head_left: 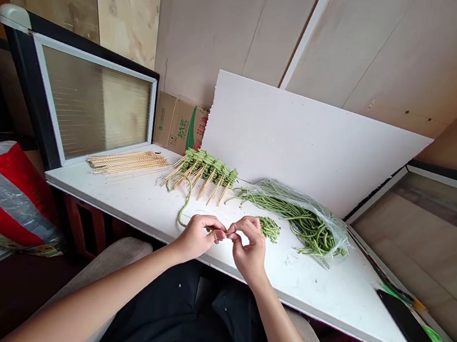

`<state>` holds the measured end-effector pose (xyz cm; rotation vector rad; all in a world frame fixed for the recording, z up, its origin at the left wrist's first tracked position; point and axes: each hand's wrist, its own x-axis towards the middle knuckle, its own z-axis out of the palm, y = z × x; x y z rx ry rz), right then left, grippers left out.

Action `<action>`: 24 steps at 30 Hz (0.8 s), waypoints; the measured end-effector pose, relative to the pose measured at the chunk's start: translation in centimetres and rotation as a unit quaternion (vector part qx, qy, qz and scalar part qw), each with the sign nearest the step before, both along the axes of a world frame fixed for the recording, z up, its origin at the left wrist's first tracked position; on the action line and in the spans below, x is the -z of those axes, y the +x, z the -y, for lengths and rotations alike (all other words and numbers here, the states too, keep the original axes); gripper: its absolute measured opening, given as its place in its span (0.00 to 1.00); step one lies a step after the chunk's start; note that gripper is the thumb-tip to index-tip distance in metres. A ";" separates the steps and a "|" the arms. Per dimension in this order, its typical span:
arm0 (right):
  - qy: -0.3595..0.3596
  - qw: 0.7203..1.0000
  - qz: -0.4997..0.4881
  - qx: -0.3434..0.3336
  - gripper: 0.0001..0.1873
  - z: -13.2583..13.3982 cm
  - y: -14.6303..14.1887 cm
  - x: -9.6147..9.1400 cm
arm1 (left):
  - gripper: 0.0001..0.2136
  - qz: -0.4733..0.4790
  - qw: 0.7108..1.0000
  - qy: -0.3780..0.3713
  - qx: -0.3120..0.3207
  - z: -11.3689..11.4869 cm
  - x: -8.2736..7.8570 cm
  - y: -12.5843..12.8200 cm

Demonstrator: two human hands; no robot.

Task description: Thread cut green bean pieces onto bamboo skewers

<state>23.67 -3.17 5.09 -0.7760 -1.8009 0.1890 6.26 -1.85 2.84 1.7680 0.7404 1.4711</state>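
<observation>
A long green bean [187,202] curves over the white table and runs into my left hand [197,238], whose fingers are closed round it near the table's front edge. My right hand [251,248] pinches the same bean's end, its fingertips meeting those of the left. Just behind my right hand lies a small pile of short cut bean pieces [269,229]. Farther back are bean pieces threaded on skewers [207,167], stacked in a row with the sticks pointing toward me. Bare bamboo skewers [127,162] lie to their left.
On the right, a clear plastic bag [340,236] spills long beans [309,226] onto the table [322,292]. A black phone [412,328] rests near the right edge. A white board [300,141] leans at the back beside a cardboard box [180,125]. Glazed panels [98,103] flank the table.
</observation>
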 end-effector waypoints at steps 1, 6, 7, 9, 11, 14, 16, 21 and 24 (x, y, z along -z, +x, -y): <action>-0.016 1.000 -0.017 -0.005 0.11 -0.1 -0.1 0.3 | 0.06 0.008 1.000 -0.002 0.001 -0.1 0.2 0.1; -0.117 0.979 -0.136 -0.092 0.07 -1.4 0.0 1.9 | 0.04 0.045 0.998 -0.047 0.023 0.2 0.2 0.4; -0.146 0.970 -0.162 -0.110 0.08 -1.8 0.3 2.0 | 0.05 0.042 0.997 -0.053 0.028 0.3 0.0 0.4; -0.188 0.953 -0.204 -0.123 0.10 -2.9 1.3 2.0 | 0.07 0.022 0.998 -0.046 0.026 0.4 -0.2 0.4; -0.195 0.954 -0.210 -0.093 0.12 -4.2 3.0 1.7 | 0.08 0.004 1.000 -0.025 0.012 0.2 -0.2 0.2; -0.168 0.978 -0.124 0.029 0.15 -6.2 6.8 1.6 | 0.10 -0.006 1.000 -0.010 0.004 -0.4 0.3 -0.1; -0.136 0.979 -0.051 0.140 0.18 -7.3 9.7 1.9 | 0.12 -0.012 1.000 -0.013 0.001 -0.8 0.7 -0.4; -0.201 0.945 -0.026 0.255 0.22 -9.1 15.1 3.9 | 0.14 -0.035 0.999 -0.027 -0.001 -1.1 1.0 -0.8; -0.257 0.920 -0.020 0.295 0.21 -9.6 16.6 5.2 | 0.15 -0.041 0.999 -0.030 0.006 -1.0 1.2 -0.7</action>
